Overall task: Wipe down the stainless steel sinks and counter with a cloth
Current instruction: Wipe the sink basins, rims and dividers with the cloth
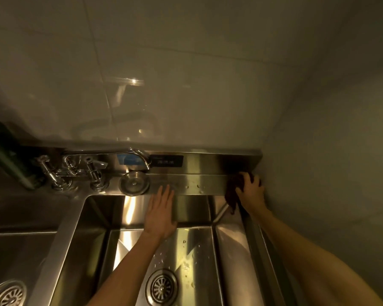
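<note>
My right hand presses a dark brown cloth onto the back ledge of the stainless steel counter, in the far right corner against the wall. Its fingers curl over the cloth, and part of the cloth hangs over the rim of the right sink. My left hand lies flat with straight fingers on the back edge of that sink, reaching up onto the ledge. A second sink lies at the left.
A curved faucet and two chrome tap valves stand on the ledge at the left, with a round metal drain lid beside them. A green hose leans at the far left. Tiled walls close off the back and right.
</note>
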